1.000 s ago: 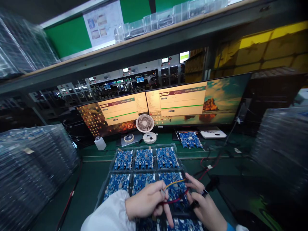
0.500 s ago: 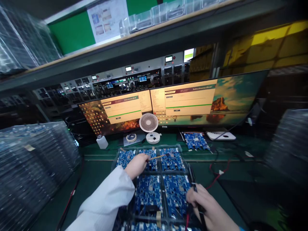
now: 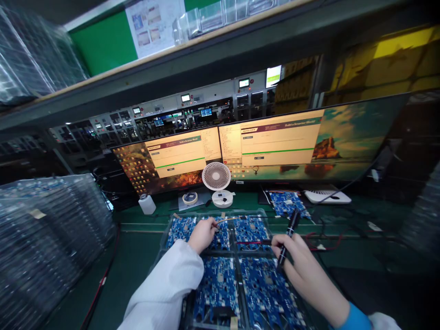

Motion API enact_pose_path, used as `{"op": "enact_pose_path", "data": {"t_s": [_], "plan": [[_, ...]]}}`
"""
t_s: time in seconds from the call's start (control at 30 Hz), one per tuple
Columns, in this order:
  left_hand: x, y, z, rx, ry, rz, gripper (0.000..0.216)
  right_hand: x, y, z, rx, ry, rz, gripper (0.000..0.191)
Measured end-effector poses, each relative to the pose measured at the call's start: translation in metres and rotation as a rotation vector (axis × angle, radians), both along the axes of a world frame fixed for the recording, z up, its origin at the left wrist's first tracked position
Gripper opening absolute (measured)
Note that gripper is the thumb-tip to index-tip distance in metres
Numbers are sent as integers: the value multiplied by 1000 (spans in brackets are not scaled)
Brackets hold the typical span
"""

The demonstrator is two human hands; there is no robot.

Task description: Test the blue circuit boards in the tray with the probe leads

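The left hand [image 3: 202,233] pinches a thin yellow lead [image 3: 228,220] over the far row of blue circuit boards [image 3: 250,229] in the clear tray [image 3: 165,229]. At three o'clock from it, the right hand [image 3: 292,256] is closed round a black probe [image 3: 288,238], probably trailing a red wire [image 3: 323,240]. The leads are limp and light, best held by the insulation near the tip; the boards are stiff but fragile.

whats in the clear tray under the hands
The clear tray holds blue circuit boards, one per pocket. The left hand and right hand cover parts of the far boards; the nearest row is cut off.
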State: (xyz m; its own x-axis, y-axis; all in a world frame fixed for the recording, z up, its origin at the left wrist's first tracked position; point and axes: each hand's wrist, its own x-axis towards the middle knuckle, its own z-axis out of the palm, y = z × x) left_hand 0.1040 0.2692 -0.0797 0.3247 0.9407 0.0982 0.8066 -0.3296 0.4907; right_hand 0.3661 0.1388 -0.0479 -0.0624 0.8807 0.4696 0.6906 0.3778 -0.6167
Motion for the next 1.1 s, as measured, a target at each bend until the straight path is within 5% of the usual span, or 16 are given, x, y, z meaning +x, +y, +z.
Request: {"op": "enact_pose_path", "data": {"t_s": [0.33, 0.6, 0.73, 0.87, 1.1], "plan": [[2, 5, 6, -35, 91, -38, 16, -2, 13, -5, -24, -12, 59, 19], [6, -11, 8, 9, 70, -26, 22, -7, 16, -11, 121, 48, 45, 12], [12, -27, 29, 136, -53, -272, 42, -6, 16, -12, 130, 53, 42, 11], [21, -32, 45, 179, 76, -467, 22, -5, 16, -10, 117, 51, 41, 15], [19, 6, 50, 206, -14, -333, 27, -7, 14, -14, 66, 31, 19, 15]]}}
